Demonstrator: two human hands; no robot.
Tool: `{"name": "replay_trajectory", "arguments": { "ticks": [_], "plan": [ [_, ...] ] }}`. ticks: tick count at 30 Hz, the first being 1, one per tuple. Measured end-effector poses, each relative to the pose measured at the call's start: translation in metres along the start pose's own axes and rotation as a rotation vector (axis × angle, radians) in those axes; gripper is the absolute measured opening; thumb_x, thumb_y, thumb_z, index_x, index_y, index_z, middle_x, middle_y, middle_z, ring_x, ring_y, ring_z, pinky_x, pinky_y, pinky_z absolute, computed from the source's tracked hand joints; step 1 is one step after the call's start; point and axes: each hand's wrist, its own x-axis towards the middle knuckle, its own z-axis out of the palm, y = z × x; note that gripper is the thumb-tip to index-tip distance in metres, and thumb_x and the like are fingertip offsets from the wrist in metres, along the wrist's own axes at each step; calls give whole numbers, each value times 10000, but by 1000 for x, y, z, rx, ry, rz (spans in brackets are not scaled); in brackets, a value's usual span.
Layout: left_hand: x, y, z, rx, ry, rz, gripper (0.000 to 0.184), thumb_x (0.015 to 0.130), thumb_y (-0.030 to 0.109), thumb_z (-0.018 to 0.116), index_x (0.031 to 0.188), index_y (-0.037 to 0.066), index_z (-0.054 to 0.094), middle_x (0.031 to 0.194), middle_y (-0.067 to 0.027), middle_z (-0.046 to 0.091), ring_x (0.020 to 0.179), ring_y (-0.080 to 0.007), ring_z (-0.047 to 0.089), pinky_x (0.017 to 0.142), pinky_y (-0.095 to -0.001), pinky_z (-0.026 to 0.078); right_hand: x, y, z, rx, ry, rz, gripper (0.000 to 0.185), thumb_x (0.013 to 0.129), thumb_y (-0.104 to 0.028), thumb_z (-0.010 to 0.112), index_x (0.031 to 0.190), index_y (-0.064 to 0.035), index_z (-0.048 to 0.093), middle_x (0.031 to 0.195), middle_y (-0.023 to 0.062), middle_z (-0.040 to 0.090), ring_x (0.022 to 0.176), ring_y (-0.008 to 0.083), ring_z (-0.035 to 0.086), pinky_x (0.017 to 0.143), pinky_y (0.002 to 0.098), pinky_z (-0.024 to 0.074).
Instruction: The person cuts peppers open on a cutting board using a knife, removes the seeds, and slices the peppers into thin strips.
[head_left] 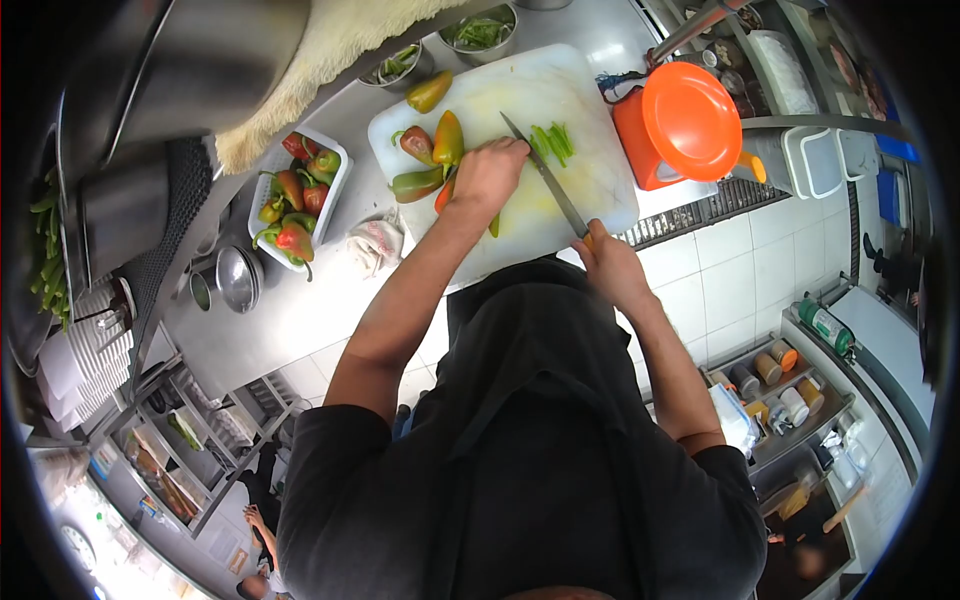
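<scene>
My right hand (pixel 612 265) is wrapped round the handle of a long kitchen knife (pixel 560 195), whose blade slants up and left across the white cutting board (pixel 600 215). My left hand (pixel 490 172) lies on the board with fingers curled down, the fingertips beside the blade; whatever is under them is hidden. Just right of the blade lie thin green pepper strips (pixel 553 143). Whole peppers in green, yellow and red, such as a yellow-green pepper (pixel 448 138) and a reddish pepper (pixel 415 145), sit left of my left hand. A green piece (pixel 495 226) shows below that hand.
A white crate of peppers (pixel 345 185) and a crumpled cloth (pixel 376 244) are left of the board. Metal bowls with green strips (pixel 480 33) stand behind it. An orange container (pixel 640 140) stands at the right. Other people are partly visible at the lower edges.
</scene>
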Motion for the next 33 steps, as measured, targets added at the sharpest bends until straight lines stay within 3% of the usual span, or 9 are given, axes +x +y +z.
{"name": "replay_trajectory", "arguments": {
  "ticks": [8,13,16,19,23,25,33],
  "plan": [
    [4,15,-8,-55,-26,-103,116,967,121,680,1065,76,722,1065,-138,755,992,-360,741,863,-481,615,-29,-1,-29,-155,93,69,304,1055,-288,693,1100,-39,523,792,243,717,768,473,722,660,577,545],
    [1,30,-22,-158,88,-169,182,954,138,723,1126,82,746,1131,-117,762,993,-364,732,878,-484,608,-38,8,-30,-198,199,78,309,1030,-280,726,1166,-62,554,930,190,751,811,423,748,689,531,580],
    [-10,41,-27,-97,243,41,237,941,135,742,1173,94,772,1170,-81,768,1081,-323,707,935,-456,578,-42,11,-28,-195,242,77,345,1006,-274,751,1215,-73,565,1018,170,754,861,400,756,717,511,594],
    [-20,56,-32,-11,192,195,267,946,164,743,1203,107,787,1227,-59,768,1190,-280,656,1036,-438,511,-41,11,-27,-186,262,87,393,981,-276,772,1274,-94,582,1094,155,764,925,384,759,772,498,598],
    [-28,56,-16,57,104,207,297,959,219,732,1226,101,785,1289,-53,763,1277,-270,615,1131,-481,423,-38,11,-21,-200,250,138,446,964,-276,786,1329,-113,588,1144,144,764,980,371,757,807,488,598],
    [-26,54,-13,104,98,213,304,968,244,720,1224,93,784,1300,-57,759,1294,-277,609,1161,-509,399,-36,12,-17,-191,308,63,419,969,-271,787,1288,-96,579,1082,153,746,924,383,753,768,495,597],
    [-15,51,-16,152,75,183,327,1000,232,693,1290,92,747,1314,-65,736,1344,-295,581,1180,-552,366,-38,5,-6,-140,275,5,402,978,-271,777,1290,-93,597,1045,157,734,878,396,746,748,508,594]
  ]
}}
